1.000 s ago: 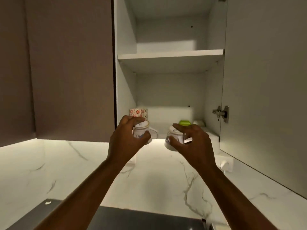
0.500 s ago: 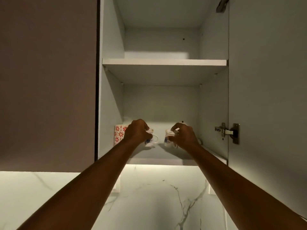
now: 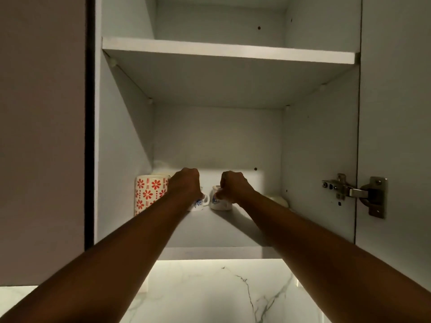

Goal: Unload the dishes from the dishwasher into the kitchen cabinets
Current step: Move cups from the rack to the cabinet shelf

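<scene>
Both my arms reach into the open wall cabinet, onto its bottom shelf [image 3: 210, 231]. My left hand [image 3: 185, 185] grips a small white cup with a blue print [image 3: 200, 203]; most of that cup is hidden behind my wrist. My right hand [image 3: 234, 186] grips a second white cup with a blue print [image 3: 218, 202] from above. The two cups stand side by side on the shelf, close together.
A white mug with red flowers [image 3: 149, 194] stands at the shelf's left, touching my left wrist. A pale dish [image 3: 278, 200] sits behind my right forearm. The upper shelf [image 3: 228, 51] is bare. The cabinet door [image 3: 394, 113] hangs open on the right.
Both hands carried the cups up from below the cabinet and deep onto the bottom shelf. The view has tilted up and closer to the cabinet.
</scene>
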Tool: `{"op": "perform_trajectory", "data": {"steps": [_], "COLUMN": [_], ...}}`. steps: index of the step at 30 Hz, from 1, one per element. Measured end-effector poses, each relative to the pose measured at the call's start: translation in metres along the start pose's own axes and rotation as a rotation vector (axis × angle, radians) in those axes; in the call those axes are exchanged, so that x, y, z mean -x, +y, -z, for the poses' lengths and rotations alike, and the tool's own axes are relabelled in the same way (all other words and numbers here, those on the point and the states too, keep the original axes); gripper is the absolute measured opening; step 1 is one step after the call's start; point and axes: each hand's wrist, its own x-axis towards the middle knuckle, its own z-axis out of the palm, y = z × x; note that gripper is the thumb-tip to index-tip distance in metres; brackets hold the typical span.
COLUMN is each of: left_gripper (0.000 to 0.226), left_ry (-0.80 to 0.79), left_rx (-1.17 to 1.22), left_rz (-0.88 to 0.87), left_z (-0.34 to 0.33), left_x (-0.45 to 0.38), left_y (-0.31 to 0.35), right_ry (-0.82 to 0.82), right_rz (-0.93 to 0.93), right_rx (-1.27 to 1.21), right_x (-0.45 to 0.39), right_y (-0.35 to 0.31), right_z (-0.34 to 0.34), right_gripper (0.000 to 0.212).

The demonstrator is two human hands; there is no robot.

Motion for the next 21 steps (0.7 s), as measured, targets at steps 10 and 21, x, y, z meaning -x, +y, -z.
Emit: {"op": "perform_trajectory", "data": {"steps": [10,21], "left_gripper": [0.032,0.03], "left_ry": [0.037,0.019], "left_rx": [-0.361,-0.275], "left_rz": [-0.16,-0.171], "left_z": [-0.006,-0.018], "left_x": [-0.011,-0.019], "left_y": [0.014,0.005], "right_ry": [0.02,0.025], "right_rz": [-0.004,0.037], "right_rx": [0.16,0.078], "right_x": [-0.025,-0.03], "right_y": [-0.001,0.016], "right_z": [-0.002,-0.002], "right_gripper": [0.045,0.038]}}
